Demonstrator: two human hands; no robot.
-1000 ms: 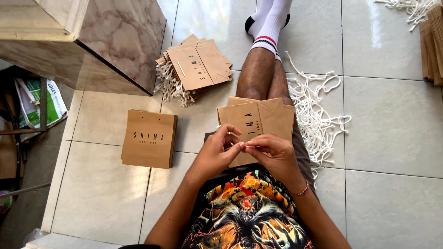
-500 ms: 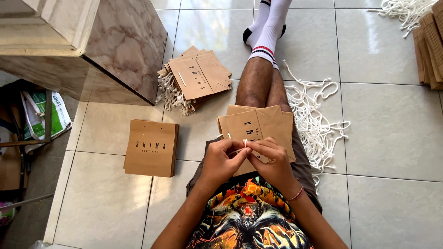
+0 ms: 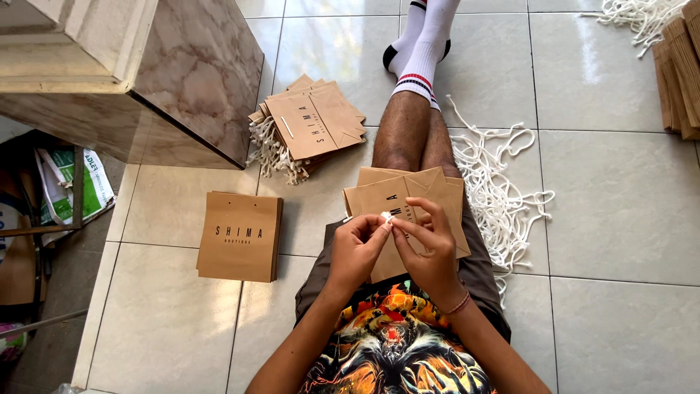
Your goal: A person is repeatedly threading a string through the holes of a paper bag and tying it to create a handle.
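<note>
I sit on the tiled floor with brown paper bags (image 3: 408, 201) lying flat on my lap. My left hand (image 3: 355, 252) and my right hand (image 3: 430, 248) meet over the bags. Both pinch the end of a white cord (image 3: 386, 217) between their fingertips at the top edge of the uppermost bag. The rest of that cord is hidden under my hands.
A loose heap of white cords (image 3: 499, 197) lies right of my leg. A single brown bag (image 3: 240, 236) lies flat on the left. A stack of corded bags (image 3: 310, 124) sits beside a marble block (image 3: 168, 80). More bags (image 3: 678, 69) lie far right.
The view has shifted slightly. My fingers have drawn together on the cord end at the bag's top edge. The bags remain on my lap.
</note>
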